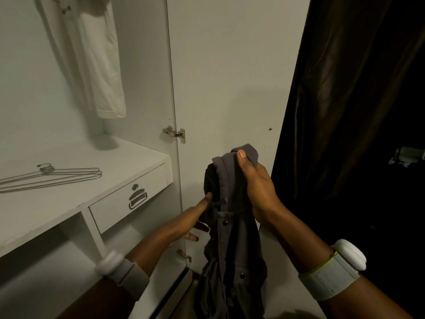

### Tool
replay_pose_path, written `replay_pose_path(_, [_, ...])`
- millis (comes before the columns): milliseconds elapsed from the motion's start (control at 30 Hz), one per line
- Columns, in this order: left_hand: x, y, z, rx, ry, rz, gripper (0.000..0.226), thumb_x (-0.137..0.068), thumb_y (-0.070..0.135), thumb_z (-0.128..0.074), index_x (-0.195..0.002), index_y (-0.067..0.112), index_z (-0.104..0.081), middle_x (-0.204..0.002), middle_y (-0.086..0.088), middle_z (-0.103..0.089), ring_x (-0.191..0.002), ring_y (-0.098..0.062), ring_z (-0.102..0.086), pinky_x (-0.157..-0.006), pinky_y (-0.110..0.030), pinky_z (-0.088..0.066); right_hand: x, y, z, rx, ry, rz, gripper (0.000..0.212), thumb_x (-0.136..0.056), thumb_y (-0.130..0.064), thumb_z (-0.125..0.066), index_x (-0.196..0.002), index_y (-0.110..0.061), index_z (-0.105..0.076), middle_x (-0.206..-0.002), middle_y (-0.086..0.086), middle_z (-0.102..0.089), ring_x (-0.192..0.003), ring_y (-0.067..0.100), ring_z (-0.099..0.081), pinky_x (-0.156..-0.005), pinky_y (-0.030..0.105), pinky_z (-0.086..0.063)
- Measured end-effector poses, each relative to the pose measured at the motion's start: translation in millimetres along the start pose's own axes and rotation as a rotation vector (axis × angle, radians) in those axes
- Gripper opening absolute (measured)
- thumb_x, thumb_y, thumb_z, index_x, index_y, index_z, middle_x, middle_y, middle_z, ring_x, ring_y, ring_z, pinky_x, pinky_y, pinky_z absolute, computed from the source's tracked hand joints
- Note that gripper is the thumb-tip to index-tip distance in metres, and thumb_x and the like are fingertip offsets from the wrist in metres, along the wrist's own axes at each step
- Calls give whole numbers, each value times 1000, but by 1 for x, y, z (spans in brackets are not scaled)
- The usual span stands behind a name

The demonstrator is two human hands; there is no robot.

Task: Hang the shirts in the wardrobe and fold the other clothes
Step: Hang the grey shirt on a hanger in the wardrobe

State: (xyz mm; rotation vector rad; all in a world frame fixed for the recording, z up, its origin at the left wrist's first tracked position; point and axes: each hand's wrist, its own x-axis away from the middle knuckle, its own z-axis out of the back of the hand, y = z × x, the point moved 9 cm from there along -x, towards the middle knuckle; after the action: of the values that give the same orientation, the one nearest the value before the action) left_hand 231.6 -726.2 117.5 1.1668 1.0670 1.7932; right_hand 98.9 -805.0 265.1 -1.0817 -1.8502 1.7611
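Observation:
A dark grey shirt [232, 245] with snap buttons hangs down in front of the open wardrobe door. My right hand [257, 187] grips its bunched upper end, thumb pressed over the cloth. My left hand [195, 222] reaches in from the left with fairly straight fingers, its fingertips touching the shirt's dark folds below the right hand. A white garment [96, 65] hangs inside the wardrobe at the upper left. Several metal wire hangers [57, 176] lie on the white shelf [69, 203] to the left.
A drawer [128, 199] with a metal pull and lock sits under the shelf. The white wardrobe door [230, 77] stands open straight ahead. A dark curtain [356, 111] fills the right side. Open compartments lie below the shelf.

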Motion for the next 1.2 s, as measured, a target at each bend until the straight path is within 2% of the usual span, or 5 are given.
replay_pose_path(200, [-18,6,7,296,187,-96,28,-109,40,-46,-125,24,-62,-130,-13,-68,-115,-32,-67,-102,-58,-53,4,-10,39,26,120,73,21,-105,-42,-49,-106,-33,-68,-102,-15,-76,-105,4,-70,-91,20,-54])
replay_pose_path(367, [19,65,44,227,560,-505,35,-111,36,-42,-143,23,-48,-136,13,-56,-128,-8,-54,-104,-21,-46,19,5,91,28,282,153,17,-105,-20,-57,-111,-29,-69,-106,-14,-77,-107,8,-71,-87,19,-57])
replay_pose_path(600, [71,139,61,-99,522,-819,18,-106,36,-53,-106,19,-54,-88,6,-63,-81,-6,-63,-74,-20,-54,19,16,105,-28,346,138,35,-92,-27,-74,-121,-39,-59,-120,-14,-71,-111,5,-69,-96,30,-57])
replay_pose_path(800, [113,143,84,32,461,-854,28,-90,19,-64,-117,23,-60,-109,12,-75,-106,-12,-70,-88,-19,-55,5,21,90,-132,291,163,42,-95,-10,-70,-126,-37,-60,-122,-13,-72,-117,13,-68,-97,33,-57])
replay_pose_path(1200, [192,79,202,145,838,-798,39,-93,-17,-58,-114,15,-62,-105,6,-77,-102,-12,-73,-90,-21,-57,-27,132,-48,365,-114,-476,43,-103,-44,-58,-100,-4,-72,-83,20,-74,-57,32,-69,-55,36,-56])
